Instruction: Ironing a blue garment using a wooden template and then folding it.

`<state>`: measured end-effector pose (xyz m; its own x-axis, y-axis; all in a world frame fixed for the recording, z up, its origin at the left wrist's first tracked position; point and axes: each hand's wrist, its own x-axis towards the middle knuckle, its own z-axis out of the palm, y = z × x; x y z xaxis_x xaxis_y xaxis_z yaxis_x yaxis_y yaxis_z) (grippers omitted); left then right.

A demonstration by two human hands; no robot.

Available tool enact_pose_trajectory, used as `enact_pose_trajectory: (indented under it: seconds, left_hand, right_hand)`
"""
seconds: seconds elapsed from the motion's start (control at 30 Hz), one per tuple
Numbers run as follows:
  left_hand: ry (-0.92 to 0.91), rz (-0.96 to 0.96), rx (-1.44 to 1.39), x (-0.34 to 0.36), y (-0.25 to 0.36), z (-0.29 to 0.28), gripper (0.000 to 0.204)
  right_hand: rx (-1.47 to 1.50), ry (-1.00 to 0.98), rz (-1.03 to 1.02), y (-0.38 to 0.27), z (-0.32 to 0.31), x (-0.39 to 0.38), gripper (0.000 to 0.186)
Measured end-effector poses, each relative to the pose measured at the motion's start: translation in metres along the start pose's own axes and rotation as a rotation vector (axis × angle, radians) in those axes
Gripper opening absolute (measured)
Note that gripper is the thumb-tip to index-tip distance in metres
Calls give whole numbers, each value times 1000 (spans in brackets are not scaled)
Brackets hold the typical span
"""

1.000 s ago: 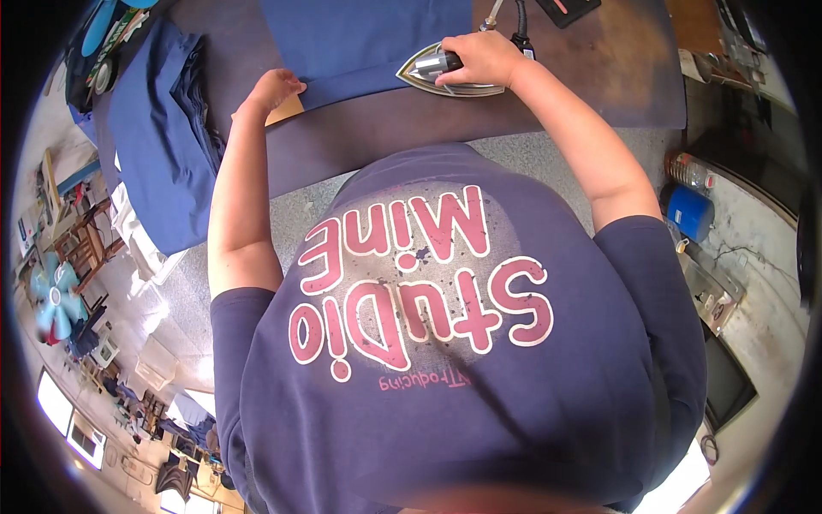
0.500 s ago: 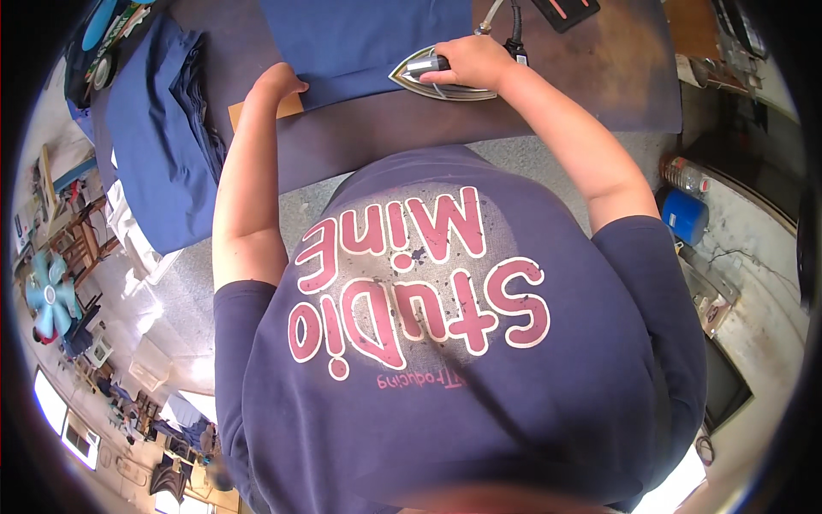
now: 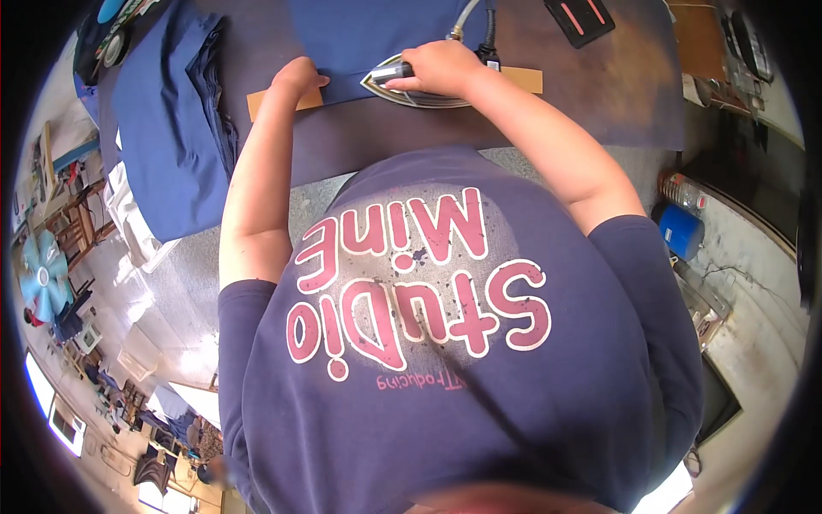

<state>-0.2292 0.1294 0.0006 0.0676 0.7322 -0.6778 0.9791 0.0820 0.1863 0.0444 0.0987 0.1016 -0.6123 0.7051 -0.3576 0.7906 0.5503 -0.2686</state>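
Note:
A piece of blue cloth (image 3: 368,30) lies on the dark table, its near edge folded along a tan cardboard-like strip (image 3: 524,80) that shows at both ends. My right hand (image 3: 441,64) is wrapped around the dark handle of an iron (image 3: 411,94), whose pointed tip faces left over the folded edge. At the left end of the fold, my left hand (image 3: 300,79) grips the cloth by the strip, thumb toward the iron. Its other fingers are mostly hidden behind the back of the hand.
More blue cloth (image 3: 167,128) is heaped at the table's left and hangs over the near edge. A hose and a dark cable (image 3: 490,34) run back from the iron. A black rest with red bars (image 3: 580,19) lies at the back right of the dark table cover (image 3: 616,94).
The iron has slid left along the folded edge toward my left hand, uncovering the strip's right end. My left hand keeps its place on the cloth. The whole view has shifted slightly.

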Motion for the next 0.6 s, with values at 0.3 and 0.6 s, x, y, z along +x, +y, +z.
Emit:
enact_pose_trajectory:
  seconds: [0.3,0.6]
  left_hand:
    - [-25,-5,76,-12,10,-9,39]
    - [483,559,20,-11,54,33,23]
  right_hand:
    - [19,-8,93,65,-4,-55,62]
    - [-38,81,33,83,6,-65,64]
